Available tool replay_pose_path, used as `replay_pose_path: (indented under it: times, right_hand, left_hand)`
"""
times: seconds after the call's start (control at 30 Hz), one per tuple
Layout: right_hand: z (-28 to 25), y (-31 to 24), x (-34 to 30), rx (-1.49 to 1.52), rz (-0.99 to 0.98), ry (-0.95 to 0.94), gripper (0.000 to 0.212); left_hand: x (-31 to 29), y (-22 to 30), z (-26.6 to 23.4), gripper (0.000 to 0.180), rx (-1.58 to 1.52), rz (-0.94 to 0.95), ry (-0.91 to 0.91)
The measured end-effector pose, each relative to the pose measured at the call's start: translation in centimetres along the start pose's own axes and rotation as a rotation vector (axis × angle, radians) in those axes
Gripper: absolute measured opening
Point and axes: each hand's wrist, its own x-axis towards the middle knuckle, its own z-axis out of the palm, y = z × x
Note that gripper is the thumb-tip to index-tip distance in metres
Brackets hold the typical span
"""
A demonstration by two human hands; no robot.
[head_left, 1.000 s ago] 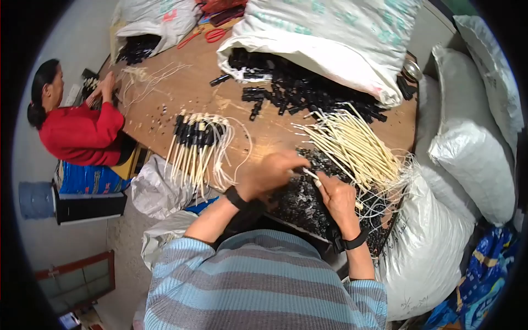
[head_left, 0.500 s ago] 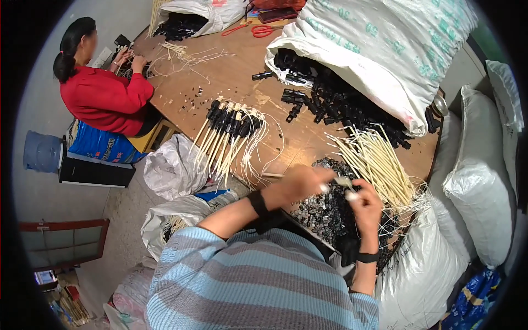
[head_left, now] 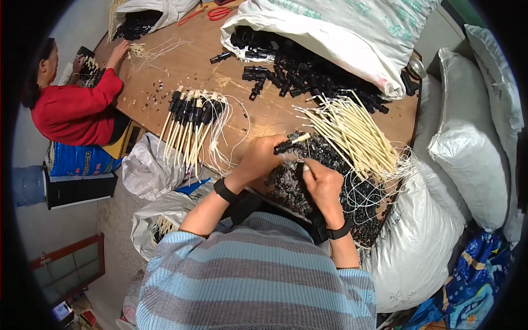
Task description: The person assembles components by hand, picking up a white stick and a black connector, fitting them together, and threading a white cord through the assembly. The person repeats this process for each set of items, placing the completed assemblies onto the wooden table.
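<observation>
My left hand [head_left: 263, 157] is closed round a black plastic connector [head_left: 285, 146], with a cream-coloured tip sticking out of its upper end. Close beside it, my right hand [head_left: 325, 184] pinches its thumb and fingers together; a small dark bit shows at the fingertips, too small to name. Beneath both hands spreads a heap of small black and clear plastic parts [head_left: 291, 193]. Just beyond my right hand lies a thick bundle of cream cables [head_left: 352, 135] with thin white wires trailing off. To the left, a row of cables with black connectors [head_left: 193, 113] hangs over the table edge.
A large white woven sack [head_left: 341, 41] spills black connectors [head_left: 308, 77] across the brown table [head_left: 148, 110]. Red scissors [head_left: 218, 14] lie at the back. A co-worker in a red top [head_left: 77, 113] works at the far left. Stuffed white sacks [head_left: 467, 132] stand on the right.
Both hands have moved a little apart, and the black connector now shows in my left hand. The view has shifted rightward. The co-worker's arm has reached out to the cables on the table.
</observation>
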Motion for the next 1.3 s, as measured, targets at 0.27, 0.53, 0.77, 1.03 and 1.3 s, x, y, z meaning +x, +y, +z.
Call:
replay_pose_path:
  times: [0.27,0.53,0.77,1.03,1.3]
  right_hand:
    - [0.3,0.1,0.2,-0.074,-0.006,0.11,0.014]
    - [0.7,0.2,0.1,-0.037,-0.045,0.059,0.012]
    - [0.4,0.1,0.0,0.121,-0.067,-0.159,0.015]
    - [1.0,-0.2,-0.2,0.184,-0.117,0.014,0.013]
    - [1.7,0.6,-1.1,0.574,0.049,-0.143,0.016]
  left_hand:
    - [-0.7,-0.2,0.8,0.036,0.263,0.268,0.062]
    - [-0.7,-0.1,1.9,0.042,0.206,0.291,0.004]
    - [-0.7,1.2,1.6,0.038,0.099,0.167,-0.138]
    - [-1.1,0.4,1.0,0.024,-0.069,0.424,0.09]
    - [-1.9,-0.9,1.0,0.015,-0.338,0.4,-0.034]
